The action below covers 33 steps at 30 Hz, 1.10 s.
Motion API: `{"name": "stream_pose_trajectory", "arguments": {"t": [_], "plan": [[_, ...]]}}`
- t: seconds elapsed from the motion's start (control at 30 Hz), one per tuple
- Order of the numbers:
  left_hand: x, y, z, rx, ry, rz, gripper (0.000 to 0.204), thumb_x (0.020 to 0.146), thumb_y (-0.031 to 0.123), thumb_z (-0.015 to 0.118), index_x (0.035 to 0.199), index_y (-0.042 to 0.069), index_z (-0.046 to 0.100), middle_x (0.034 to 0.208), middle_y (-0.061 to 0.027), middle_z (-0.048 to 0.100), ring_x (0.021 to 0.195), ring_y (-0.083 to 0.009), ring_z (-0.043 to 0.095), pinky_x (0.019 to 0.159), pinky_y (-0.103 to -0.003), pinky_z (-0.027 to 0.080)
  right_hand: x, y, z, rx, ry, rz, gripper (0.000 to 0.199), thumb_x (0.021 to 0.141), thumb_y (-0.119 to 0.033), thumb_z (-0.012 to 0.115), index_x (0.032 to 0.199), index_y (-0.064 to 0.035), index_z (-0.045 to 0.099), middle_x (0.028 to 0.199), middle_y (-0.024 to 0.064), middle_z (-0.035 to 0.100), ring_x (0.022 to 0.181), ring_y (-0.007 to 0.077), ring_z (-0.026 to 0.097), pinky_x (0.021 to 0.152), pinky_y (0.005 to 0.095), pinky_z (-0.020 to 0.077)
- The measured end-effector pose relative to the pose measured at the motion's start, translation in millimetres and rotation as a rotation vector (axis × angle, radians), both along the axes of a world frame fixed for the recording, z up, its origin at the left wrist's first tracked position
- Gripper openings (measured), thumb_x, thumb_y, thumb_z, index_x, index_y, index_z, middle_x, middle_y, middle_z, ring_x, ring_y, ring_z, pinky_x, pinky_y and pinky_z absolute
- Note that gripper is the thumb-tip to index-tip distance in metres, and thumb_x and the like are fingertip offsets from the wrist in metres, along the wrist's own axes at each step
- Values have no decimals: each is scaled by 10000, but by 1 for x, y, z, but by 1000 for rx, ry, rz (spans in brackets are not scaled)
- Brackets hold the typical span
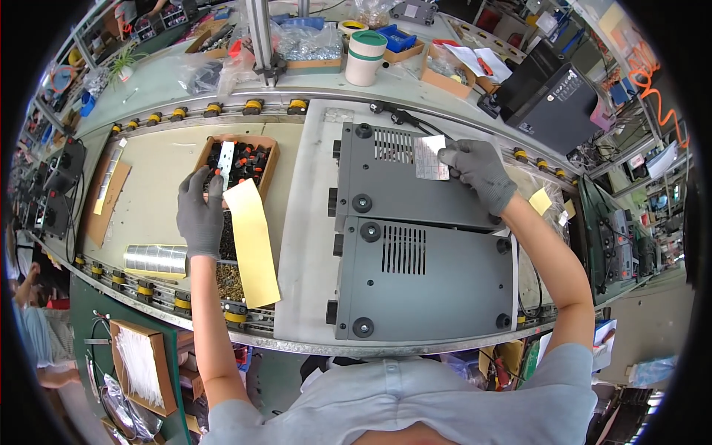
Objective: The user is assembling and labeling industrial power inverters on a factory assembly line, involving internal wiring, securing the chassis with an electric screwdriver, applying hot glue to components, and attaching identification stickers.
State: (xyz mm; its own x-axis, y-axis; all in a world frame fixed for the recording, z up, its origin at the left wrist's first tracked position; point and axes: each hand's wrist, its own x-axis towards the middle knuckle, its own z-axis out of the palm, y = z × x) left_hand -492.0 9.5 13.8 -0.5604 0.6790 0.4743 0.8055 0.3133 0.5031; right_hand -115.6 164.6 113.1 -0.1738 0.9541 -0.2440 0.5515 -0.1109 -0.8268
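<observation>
Two dark grey metal equipment cases lie side by side, with round black feet and vent slots facing up. Over the far case, my gloved right hand pinches a white printed label by its right edge. My gloved left hand is at the left side of a cardboard box of black and orange small parts, fingers bent and slightly apart. Its fingertips reach the parts, and I see nothing held in them. Beside its thumb a yellow paper strip slants across the box's near side.
A clear sheet roll lies left of my forearm, and a flat cardboard piece farther left. Yellow rollers line the bench edges. Beyond stand a white tub with a green rim, boxes of parts and a black computer case.
</observation>
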Motion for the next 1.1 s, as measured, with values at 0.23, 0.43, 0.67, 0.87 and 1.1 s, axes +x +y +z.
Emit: {"name": "stream_pose_trajectory", "arguments": {"t": [0.23, 0.43, 0.67, 0.87, 1.1], "plan": [[74, 15, 67, 148, 88, -361, 387, 820, 310, 619, 1133, 88, 572, 1167, -144, 542, 1038, -301, 551, 859, -362, 455, 6, 1, -3, 80, -29, 33, 208, 800, -227, 634, 833, -22, 632, 603, -37, 500, 471, 30, 388, 417, 182, 292], [138, 19, 94, 47, 140, -644, 382, 785, 247, 635, 1131, 102, 565, 1217, -137, 515, 1078, -315, 521, 871, -385, 453, 17, 3, -1, 29, 52, 58, 273, 797, -228, 639, 930, 10, 640, 641, -13, 530, 531, 48, 433, 470, 188, 345], [161, 20, 88, 5, 76, -724, 383, 784, 255, 626, 1123, 88, 564, 1223, -138, 507, 1049, -315, 537, 852, -385, 463, 20, 0, -2, 8, 94, 139, 314, 791, -213, 634, 982, 36, 634, 646, -14, 539, 547, 54, 442, 482, 189, 361], [176, 29, 83, -58, 100, -749, 391, 782, 260, 628, 1129, 92, 565, 1194, -124, 535, 1016, -308, 566, 832, -372, 480, 19, 5, -8, 8, 52, 117, 292, 778, -216, 634, 969, 5, 657, 634, -9, 551, 526, 62, 450, 493, 202, 377], [187, 35, 86, -126, 168, -771, 404, 791, 284, 615, 1132, 77, 553, 1201, -117, 515, 1020, -313, 555, 839, -384, 466, 17, 2, -7, 20, 20, 114, 240, 790, -190, 636, 912, 16, 644, 613, -11, 536, 506, 55, 447, 462, 198, 359]]}}
